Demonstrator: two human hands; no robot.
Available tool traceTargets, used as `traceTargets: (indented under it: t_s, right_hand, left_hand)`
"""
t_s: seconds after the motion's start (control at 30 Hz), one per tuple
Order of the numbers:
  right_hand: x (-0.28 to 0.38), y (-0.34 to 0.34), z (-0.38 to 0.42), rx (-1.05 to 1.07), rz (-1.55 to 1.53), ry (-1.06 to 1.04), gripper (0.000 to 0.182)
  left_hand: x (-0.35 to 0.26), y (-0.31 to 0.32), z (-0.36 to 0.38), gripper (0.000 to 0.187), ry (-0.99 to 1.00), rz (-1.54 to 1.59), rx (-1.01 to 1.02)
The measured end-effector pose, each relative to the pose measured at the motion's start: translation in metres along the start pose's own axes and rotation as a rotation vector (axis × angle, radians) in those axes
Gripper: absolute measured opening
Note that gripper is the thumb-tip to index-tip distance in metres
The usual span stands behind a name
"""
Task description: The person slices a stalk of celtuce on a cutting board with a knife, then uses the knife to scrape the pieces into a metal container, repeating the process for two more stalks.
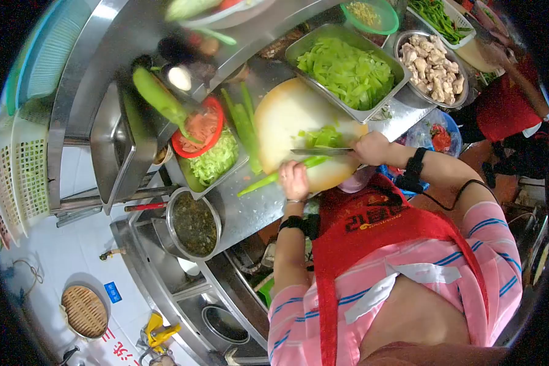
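My right hand (372, 148) is closed on the handle of a knife (323, 151), its blade lying across the round white cutting board (280, 116). Under my left hand (294, 180), fingers curled, a long green celery stalk (259, 185) is held at the board's near-left edge. The stalk's right end lies just below the blade. Cut green pieces (326, 135) sit on the far side of the knife. More whole stalks (245, 125) lie left of the board. The knife handle is mostly hidden in my grip.
Behind the board stands a metal tray of green slices (348, 70), beside a bowl of raw meat pieces (433, 67). To the left are a red basket (218, 131), a tray of shredded greens (216, 160) and a pot of dark liquid (194, 222). Another person (509, 107) stands far right.
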State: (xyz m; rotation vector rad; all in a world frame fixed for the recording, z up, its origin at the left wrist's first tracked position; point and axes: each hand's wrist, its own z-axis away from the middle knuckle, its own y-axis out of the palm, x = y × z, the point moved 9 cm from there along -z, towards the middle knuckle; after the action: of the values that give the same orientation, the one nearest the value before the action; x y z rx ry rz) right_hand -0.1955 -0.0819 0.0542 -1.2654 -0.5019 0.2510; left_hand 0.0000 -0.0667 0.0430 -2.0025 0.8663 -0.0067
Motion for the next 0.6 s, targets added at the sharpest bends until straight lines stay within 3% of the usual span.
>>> traceTargets:
  t_s: [0.27,0.43,0.57,0.6]
  right_hand:
    - [-0.002,0.014,-0.008,-0.076,-0.025,0.031,0.033]
    - [-0.011,-0.013,0.009,0.015,-0.099,0.078,0.033]
    - [-0.007,0.01,0.012,0.079,-0.027,0.107,0.032]
    - [-0.006,0.011,0.011,0.052,-0.065,0.108,0.032]
  left_hand:
    - [0.005,-0.005,-0.004,0.015,-0.044,-0.067,0.075]
    - [0.008,0.01,-0.003,0.018,-0.061,-0.119,0.162]
    - [-0.013,0.019,-0.008,0.017,-0.011,-0.031,0.136]
    - [-0.016,0.011,-0.009,0.017,0.014,-0.026,0.053]
